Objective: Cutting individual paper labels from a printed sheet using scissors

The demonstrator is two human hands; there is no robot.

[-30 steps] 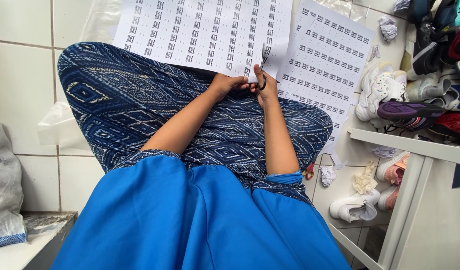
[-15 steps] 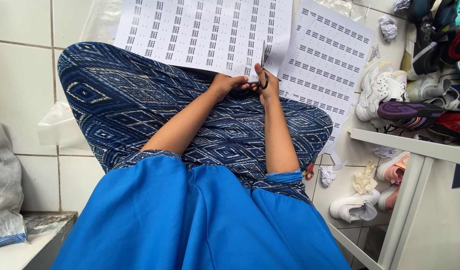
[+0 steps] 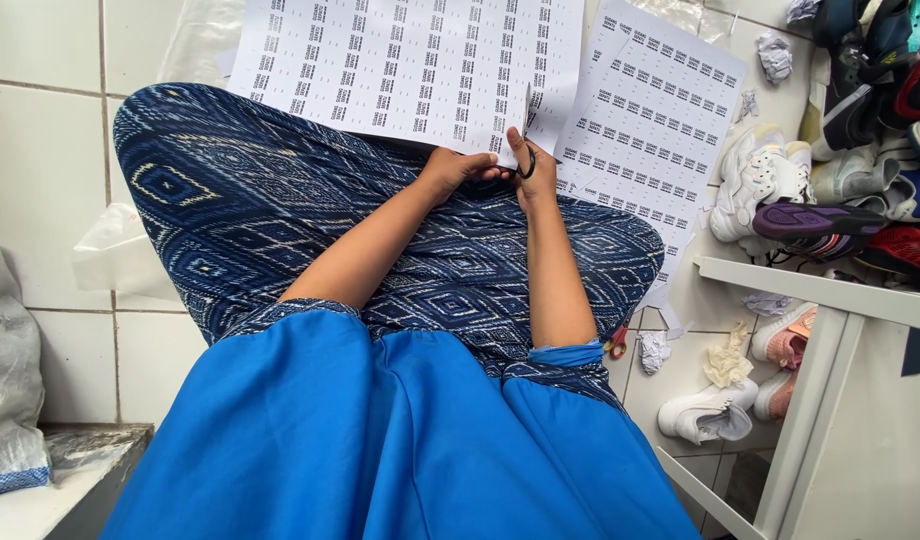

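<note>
I sit on a tiled floor with a blue patterned skirt over my lap. A white sheet printed with rows of small labels [image 3: 400,65] lies across my knees. My right hand [image 3: 533,172] holds black-handled scissors [image 3: 527,140], whose blades are in the sheet's near edge. My left hand [image 3: 455,168] pinches that same edge just left of the cut. A second printed sheet [image 3: 660,120] lies on the floor to the right.
A white shelf frame [image 3: 830,295] stands at right, with several shoes [image 3: 830,190] piled on and under it. Crumpled paper scraps [image 3: 728,360] and a small red object [image 3: 617,345] lie by my right elbow. A grey bag [image 3: 10,380] sits at left.
The scissors have crept slightly further into the sheet's edge; both hands stay in nearly the same place.
</note>
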